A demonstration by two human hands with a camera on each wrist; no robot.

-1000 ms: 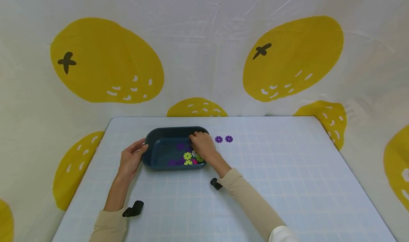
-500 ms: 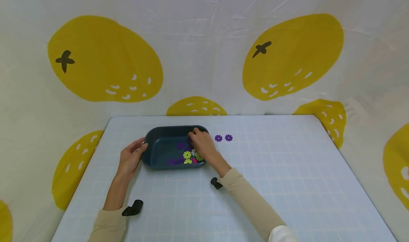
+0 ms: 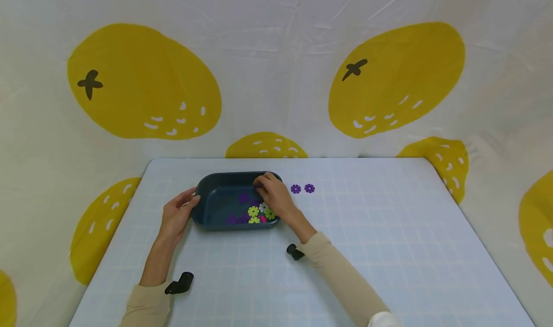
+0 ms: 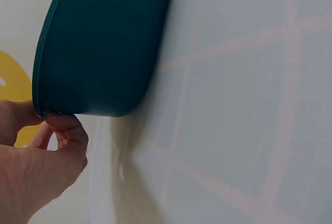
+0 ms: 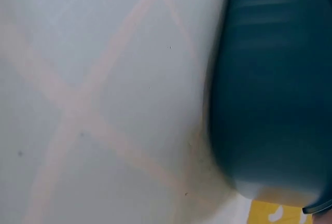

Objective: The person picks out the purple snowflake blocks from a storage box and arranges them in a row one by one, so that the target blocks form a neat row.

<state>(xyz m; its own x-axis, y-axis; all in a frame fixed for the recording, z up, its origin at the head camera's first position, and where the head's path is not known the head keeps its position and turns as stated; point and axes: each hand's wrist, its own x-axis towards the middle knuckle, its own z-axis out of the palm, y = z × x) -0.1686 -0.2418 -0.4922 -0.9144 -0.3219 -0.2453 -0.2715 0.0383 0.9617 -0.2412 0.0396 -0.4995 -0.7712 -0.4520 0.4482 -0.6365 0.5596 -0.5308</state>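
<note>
A dark teal plastic basin [image 3: 220, 207] stands on the table in the head view. Its left end is gripped at the rim by my left hand [image 3: 176, 216], thumb on the rim; the left wrist view shows the same grip on the basin wall [image 4: 98, 53]. My right hand [image 3: 276, 195] is over the basin's right end, fingers curled, pinching what looks like a purple flower-shaped disc [image 3: 258, 186], mostly hidden. Below that hand lie yellow flower discs [image 3: 253, 211], a white one [image 3: 263, 207], a pink one [image 3: 263, 219] and several purple ones [image 3: 244, 198].
Two purple flower discs [image 3: 302, 188] lie side by side on the table right of the basin. The table [image 3: 389, 240] has a pale checked cloth. Behind it hangs a white curtain [image 3: 276, 77] with yellow fruit prints. Black wrist camera mounts [image 3: 180, 283] stick out from the sleeves.
My right hand has risen slightly from among the discs inside the basin, and a purple edge now shows at its fingertips. My left hand has kept its place on the rim.
</note>
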